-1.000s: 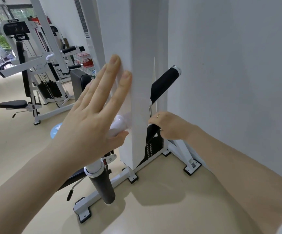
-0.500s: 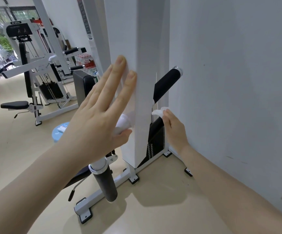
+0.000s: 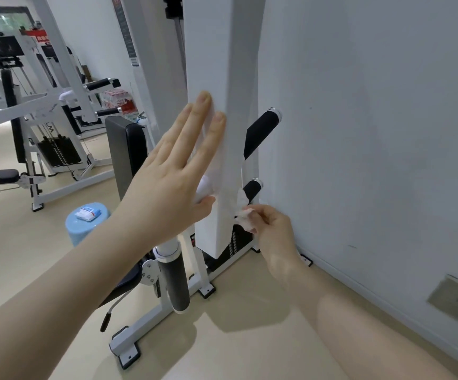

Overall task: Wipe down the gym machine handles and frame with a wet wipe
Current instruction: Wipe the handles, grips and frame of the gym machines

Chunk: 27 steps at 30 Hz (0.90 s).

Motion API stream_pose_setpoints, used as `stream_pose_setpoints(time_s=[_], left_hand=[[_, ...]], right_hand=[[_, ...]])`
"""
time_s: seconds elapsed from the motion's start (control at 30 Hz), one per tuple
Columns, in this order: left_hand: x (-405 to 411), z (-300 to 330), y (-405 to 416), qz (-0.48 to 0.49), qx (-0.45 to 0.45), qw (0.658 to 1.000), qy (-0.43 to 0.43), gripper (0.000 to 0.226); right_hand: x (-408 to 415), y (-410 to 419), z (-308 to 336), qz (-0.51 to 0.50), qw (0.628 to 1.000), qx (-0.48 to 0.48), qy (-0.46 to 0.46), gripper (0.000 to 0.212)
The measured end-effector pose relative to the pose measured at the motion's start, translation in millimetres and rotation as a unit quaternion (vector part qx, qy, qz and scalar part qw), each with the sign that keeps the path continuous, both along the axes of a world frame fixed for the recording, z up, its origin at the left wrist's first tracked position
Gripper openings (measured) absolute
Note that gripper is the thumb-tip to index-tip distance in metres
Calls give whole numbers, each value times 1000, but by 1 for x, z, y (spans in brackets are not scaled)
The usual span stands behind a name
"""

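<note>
The left hand (image 3: 167, 182) lies flat against the white upright column (image 3: 222, 64) of the gym machine, fingers straight and close together, pressing a white wet wipe (image 3: 208, 149) onto the column's face. The wipe shows between and just beyond the ring and little fingers and bunches under the thumb near the column's lower part.

The right hand (image 3: 273, 229) sits low on the far side of the column, close to the wall (image 3: 373, 133). Its fingers are curled and pinch a second crumpled wet wipe (image 3: 243, 215) against the column's right edge, just below the lower black handle grip (image 3: 251, 189). A longer upper black handle grip (image 3: 260, 133) angles up above those fingertips, apart from them.

Below the left wrist, a black foam roller pad (image 3: 174, 281) hangs on the machine's white base frame (image 3: 145, 330). Left of the left forearm stands a light blue stool (image 3: 77, 231) with a pack of wipes (image 3: 88, 213) on top. Beyond the left fingertips is a black back pad (image 3: 129, 152), and further off another white weight machine (image 3: 30, 111).
</note>
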<state>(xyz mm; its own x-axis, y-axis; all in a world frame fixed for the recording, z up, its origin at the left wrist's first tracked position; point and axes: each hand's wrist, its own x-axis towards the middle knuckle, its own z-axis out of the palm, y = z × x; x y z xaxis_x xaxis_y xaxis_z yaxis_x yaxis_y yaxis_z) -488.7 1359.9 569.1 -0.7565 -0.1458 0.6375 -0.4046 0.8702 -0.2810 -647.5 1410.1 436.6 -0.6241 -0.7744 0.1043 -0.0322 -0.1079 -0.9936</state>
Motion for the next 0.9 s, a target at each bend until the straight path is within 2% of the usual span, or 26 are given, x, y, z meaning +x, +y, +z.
stream_pose_setpoints(time_s=[0.2,0.3,0.47,0.63,0.8,0.9], left_hand=[[-10,-4,22,-60,45,997,1,94],[-11,-4,33,-94,63,994,2,88],[-10,-4,40,-151,60,987,-19,84],[-2,-8,40,-171,81,980,-66,78],[34,-27,25,-162,101,977,-94,74],[74,-33,10,-138,126,981,-57,65]], right_hand=[[36,54,59,-123,980,-134,79,28],[54,67,65,-183,966,-169,65,34],[69,88,64,-277,944,-125,128,32],[86,106,71,-333,927,-100,143,22],[116,120,93,-337,911,-89,220,27],[142,109,98,-282,911,-96,286,21]])
